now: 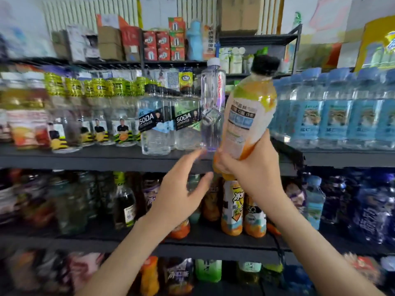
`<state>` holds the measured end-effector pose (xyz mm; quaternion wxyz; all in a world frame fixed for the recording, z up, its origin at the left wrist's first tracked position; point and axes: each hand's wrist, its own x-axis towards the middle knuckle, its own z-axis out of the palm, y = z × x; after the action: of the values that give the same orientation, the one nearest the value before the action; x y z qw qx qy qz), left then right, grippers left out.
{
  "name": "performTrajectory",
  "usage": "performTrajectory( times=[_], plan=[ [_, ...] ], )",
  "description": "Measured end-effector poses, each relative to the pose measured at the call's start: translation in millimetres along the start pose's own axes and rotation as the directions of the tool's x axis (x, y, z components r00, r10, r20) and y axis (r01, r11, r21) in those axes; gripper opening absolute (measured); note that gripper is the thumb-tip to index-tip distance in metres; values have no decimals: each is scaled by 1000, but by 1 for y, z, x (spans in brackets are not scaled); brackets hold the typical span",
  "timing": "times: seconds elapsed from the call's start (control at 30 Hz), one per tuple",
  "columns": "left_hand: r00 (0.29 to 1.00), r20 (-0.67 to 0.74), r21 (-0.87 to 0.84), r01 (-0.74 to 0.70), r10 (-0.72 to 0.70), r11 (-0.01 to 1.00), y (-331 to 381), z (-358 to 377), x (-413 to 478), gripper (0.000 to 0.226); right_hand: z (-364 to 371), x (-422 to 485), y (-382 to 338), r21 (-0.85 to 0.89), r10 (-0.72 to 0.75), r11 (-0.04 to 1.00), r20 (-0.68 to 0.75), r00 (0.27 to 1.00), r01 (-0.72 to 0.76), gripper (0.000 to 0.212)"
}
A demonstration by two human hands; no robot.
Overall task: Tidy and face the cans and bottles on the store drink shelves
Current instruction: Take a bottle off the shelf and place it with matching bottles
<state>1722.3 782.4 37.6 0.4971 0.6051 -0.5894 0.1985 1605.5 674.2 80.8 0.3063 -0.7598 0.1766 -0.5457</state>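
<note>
Upper shelf (85, 159): flat dark grey board with a matte front edge, running the full width.
Yellow-topped bottles (123, 124): far left of that shelf. Clear round bodies, glossy yellow-green wrap with black bands over the necks, upright in a row. Blurred, so the label print is unreadable.
SODA bottles (154, 124): next in the row. Clear ribbed plastic, squarish shoulders, black caps, slanted black label band. They stand upright at the shelf front.
Left hand (179, 189): raised before the shelf edge. Grip spread, fingers straight and apart, holding nothing. Fingertips are blurred just under the slim bottle's base; cannot tell whether they touch it.
Slim bottle (212, 103): tall, narrow, clear smooth plastic with a white cap and red lettering down one side. Upright at the shelf front, just right of the SODA bottles.
Orange drink bottle (250, 112): task item, held off the shelf and just right of the slim bottle. Translucent plastic, orange liquid, wide black cap, glossy white, green and orange sleeve. Tilted, cap leaning right.
Right hand (254, 169): grip wrapped round the bottle's lower end, thumb on the near side.
Blue water bottles (333, 120): right stretch of the shelf. Clear plastic, blue caps, blue labels, packed close in rows.
Lower shelf (106, 238): same dark board, carrying mixed bottles. Two orange-based bottles (232, 210) stand below the right hand.
</note>
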Motion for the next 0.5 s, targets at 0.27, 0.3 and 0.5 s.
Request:
performTrajectory(
  times=[0.27, 0.3, 0.5],
  plan=[
    [955, -23, 28, 297, -296, 955, -29, -132, -111, 43, 122, -92, -64, 207, -14, 975, 423, 906, -82, 55],
    [939, -25, 52, 344, -343, 937, -32, -153, -127, 41, 143, -106, -72, 233, -16, 967, 457, 889, -102, 56],
    [800, -100, 197, 598, -591, 777, -65, -303, -232, 61, 285, -196, -152, 325, -93, 932, 643, 760, -161, 57]
  ],
)
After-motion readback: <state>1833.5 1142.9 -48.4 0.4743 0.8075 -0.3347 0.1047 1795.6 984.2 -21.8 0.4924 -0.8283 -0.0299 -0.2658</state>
